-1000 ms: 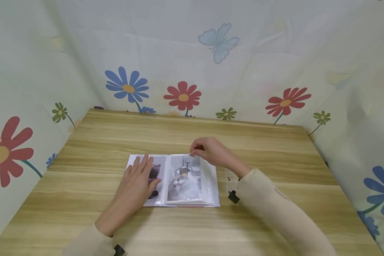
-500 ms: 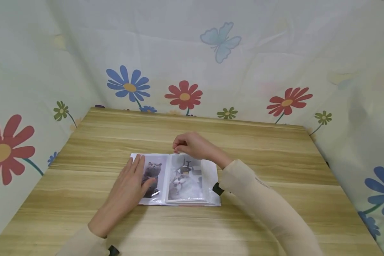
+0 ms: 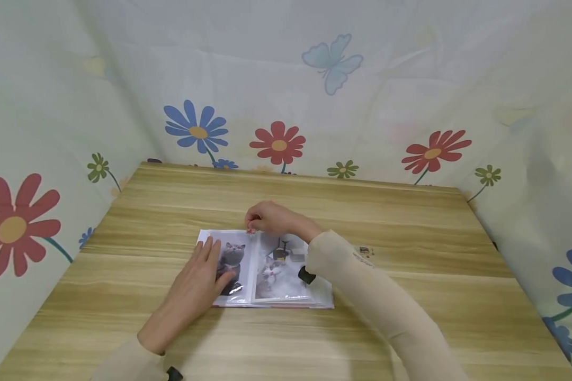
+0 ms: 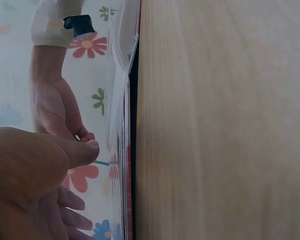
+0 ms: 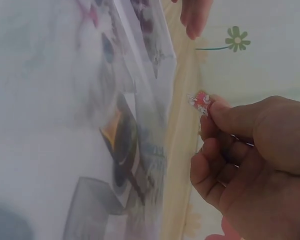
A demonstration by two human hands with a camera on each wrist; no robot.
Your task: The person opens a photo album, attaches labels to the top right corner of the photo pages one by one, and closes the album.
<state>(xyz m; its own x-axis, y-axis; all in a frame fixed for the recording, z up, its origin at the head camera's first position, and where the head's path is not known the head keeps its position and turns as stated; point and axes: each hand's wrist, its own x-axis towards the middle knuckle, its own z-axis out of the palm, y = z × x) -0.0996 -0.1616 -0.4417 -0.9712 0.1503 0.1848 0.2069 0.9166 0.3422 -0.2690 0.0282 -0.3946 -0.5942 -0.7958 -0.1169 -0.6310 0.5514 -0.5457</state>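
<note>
A photo album [image 3: 321, 297] lies open on the wooden table, with a grey cat photo [image 3: 233, 254] on its left page and a pale cat photo [image 3: 275, 276] on its right. My left hand [image 3: 190, 283] rests on the left page, fingers straight and thumb over the grey cat photo. Above the album's top edge, near the spine, my right hand [image 3: 270, 218] pinches a small red-and-white sticker [image 5: 201, 102] between thumb and forefinger. In the right wrist view the sticker is apart from the page. Beyond my left thumb, the left wrist view shows my right hand [image 4: 57, 107].
Small coloured scraps [image 3: 364, 251] lie on the table [image 3: 410, 222] right of the album, just beyond my right sleeve [image 3: 381, 286]. A flowered curtain [image 3: 362, 111] surrounds the table's back and sides.
My right hand has moved left along the album's top edge with the sticker, from above the right photo to near the spine. The left hand has shifted slightly leftward, showing more of the grey cat.
</note>
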